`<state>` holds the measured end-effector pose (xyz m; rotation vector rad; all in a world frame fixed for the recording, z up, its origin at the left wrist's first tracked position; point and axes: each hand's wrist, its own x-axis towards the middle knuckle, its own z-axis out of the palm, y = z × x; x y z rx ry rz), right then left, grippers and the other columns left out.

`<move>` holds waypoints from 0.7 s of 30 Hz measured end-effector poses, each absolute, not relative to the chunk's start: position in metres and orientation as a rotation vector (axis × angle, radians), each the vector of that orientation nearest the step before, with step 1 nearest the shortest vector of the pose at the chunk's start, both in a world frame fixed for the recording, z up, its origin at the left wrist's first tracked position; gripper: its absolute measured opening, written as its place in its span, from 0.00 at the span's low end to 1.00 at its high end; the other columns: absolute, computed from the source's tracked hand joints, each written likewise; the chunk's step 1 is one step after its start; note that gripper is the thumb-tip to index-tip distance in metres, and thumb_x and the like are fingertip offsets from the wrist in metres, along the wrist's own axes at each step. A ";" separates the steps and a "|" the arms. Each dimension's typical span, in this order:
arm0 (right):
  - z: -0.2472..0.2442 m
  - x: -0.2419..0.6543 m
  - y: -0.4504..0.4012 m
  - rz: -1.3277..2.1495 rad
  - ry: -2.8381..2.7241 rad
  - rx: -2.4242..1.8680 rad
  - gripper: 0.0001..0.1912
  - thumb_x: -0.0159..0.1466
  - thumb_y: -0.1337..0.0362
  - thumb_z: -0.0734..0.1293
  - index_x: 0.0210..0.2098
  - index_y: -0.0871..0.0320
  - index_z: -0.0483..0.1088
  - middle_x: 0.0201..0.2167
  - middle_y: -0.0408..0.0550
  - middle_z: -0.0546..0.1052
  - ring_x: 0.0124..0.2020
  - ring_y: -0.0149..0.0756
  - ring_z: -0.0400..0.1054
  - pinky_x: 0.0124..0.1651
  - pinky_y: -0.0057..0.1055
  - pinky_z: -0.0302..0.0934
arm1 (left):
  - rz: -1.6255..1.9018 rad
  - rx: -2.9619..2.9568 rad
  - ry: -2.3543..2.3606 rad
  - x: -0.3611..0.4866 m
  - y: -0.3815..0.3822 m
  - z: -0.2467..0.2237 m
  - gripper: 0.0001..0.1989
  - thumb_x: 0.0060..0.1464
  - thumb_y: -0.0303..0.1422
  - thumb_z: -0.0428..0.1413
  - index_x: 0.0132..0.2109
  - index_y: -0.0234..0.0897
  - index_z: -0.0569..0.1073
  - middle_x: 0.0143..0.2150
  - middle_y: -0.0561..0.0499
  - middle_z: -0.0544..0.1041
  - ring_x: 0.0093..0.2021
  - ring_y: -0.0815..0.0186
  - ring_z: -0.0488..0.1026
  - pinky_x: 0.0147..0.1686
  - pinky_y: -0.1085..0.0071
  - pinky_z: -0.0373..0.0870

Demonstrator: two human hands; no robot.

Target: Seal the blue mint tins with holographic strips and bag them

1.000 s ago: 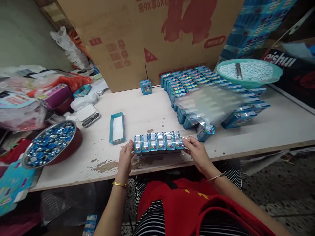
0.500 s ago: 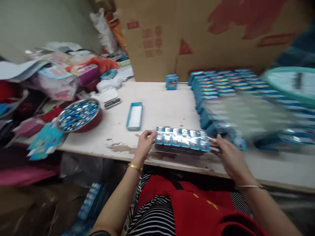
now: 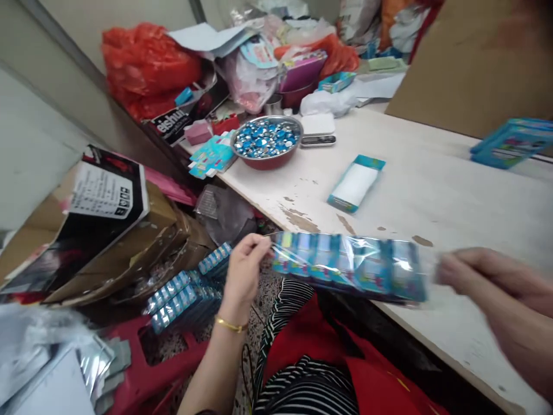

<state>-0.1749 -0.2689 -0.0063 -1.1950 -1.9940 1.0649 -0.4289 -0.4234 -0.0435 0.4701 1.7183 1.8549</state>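
My left hand (image 3: 248, 268) pinches the left end of a pack of small blue boxes (image 3: 341, 262). Several boxes lie side by side in it under shiny clear film. The pack is held off the table, above its front edge and my lap. At its right end is my right hand (image 3: 496, 288), blurred, with its fingers closed near the loose film; the exact contact is smeared. Behind the pack, an open blue tray-like box (image 3: 356, 183) with a white inside lies on the table.
A bowl of blue and silver pieces (image 3: 266, 141) stands by a small white scale (image 3: 318, 129). Blue boxes (image 3: 514, 144) stand at the right. More wrapped packs (image 3: 181, 297) are stacked low at left, beside a torn carton (image 3: 116, 225) and a red stool (image 3: 147, 369).
My view has swung left, bringing the carton, stool and floor packs into sight. The wrapped pack has come up off the table and leftward, toward the table's front edge, with both hands at its ends.
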 end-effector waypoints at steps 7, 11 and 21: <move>-0.109 -0.427 -0.324 1.624 -2.265 -0.719 0.17 0.62 0.54 0.62 0.21 0.56 0.64 0.19 0.41 0.67 0.24 0.30 0.60 0.27 0.28 0.53 | 2.014 -0.164 2.185 -0.573 -0.577 -0.127 0.14 0.34 0.38 0.65 0.24 0.35 0.71 0.22 0.57 0.70 0.24 0.73 0.65 0.29 0.75 0.61; -0.206 -0.555 -0.360 1.533 -2.585 -0.863 0.15 0.61 0.61 0.62 0.19 0.58 0.64 0.19 0.41 0.67 0.25 0.30 0.60 0.29 0.26 0.51 | 1.798 -0.562 2.375 -0.639 -0.622 -0.208 0.16 0.31 0.42 0.63 0.23 0.34 0.71 0.18 0.55 0.69 0.23 0.70 0.66 0.23 0.75 0.56; -0.329 -0.694 -0.392 1.525 -2.942 -0.825 0.12 0.61 0.68 0.62 0.22 0.62 0.71 0.23 0.48 0.74 0.27 0.33 0.65 0.30 0.27 0.53 | 1.445 -0.854 2.635 -0.730 -0.632 -0.335 0.10 0.44 0.37 0.55 0.22 0.37 0.66 0.19 0.53 0.69 0.24 0.64 0.71 0.26 0.68 0.67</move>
